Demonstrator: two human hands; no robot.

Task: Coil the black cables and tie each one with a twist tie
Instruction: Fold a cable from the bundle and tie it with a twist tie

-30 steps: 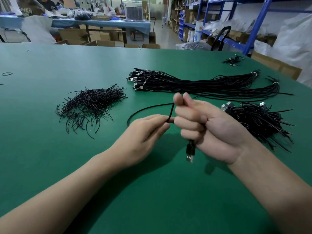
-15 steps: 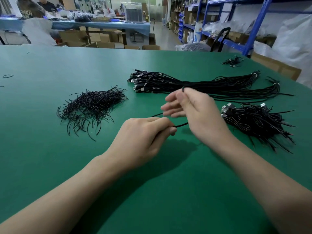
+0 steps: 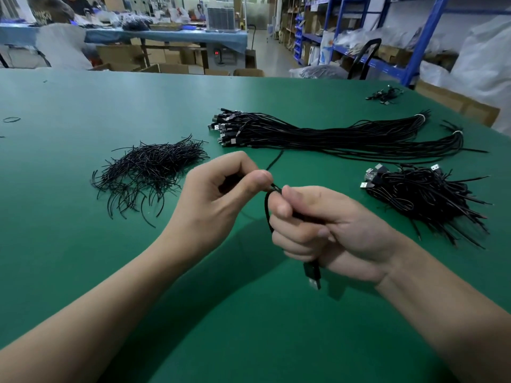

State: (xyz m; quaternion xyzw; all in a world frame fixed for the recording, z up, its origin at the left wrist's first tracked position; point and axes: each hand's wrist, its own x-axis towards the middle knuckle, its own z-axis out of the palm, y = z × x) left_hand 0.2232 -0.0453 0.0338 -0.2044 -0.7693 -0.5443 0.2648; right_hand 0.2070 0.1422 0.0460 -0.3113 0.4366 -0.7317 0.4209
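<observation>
Gripping one thin black cable [image 3: 267,214] in the right hand [image 3: 331,230], fingers clenched into a fist round it, with the black USB plug [image 3: 312,275] dangling out of the near side of the fist. Pinching the same cable just left of that fist, between thumb and forefinger of the left hand [image 3: 218,194], remaining fingers curled in behind. Looks like a short loop arcing down the left side of the right fist, right against the knuckles. From the pinch, can follow the loose tail running away toward the far side, down onto the green-topped table [image 3: 55,217]. Can't tell how many turns sit inside the fist, all hidden by fingers. Further out, beyond both hands: a long bundle of straight black cables [image 3: 318,134], plugs bunched at the left end, pale bands round the right end. Off to the left, near the left hand but apart from it: a messy heap of short black twist ties [image 3: 149,170]. Off to the right, apart from the right hand: a pile of coiled black cables [image 3: 425,194] with silver plug tips sticking out on its left. Way out at the far right: a small dark clump [image 3: 384,94], too tiny to make out. Behind the table: blue metal shelving [image 3: 425,37] and cardboard boxes [image 3: 166,55].
</observation>
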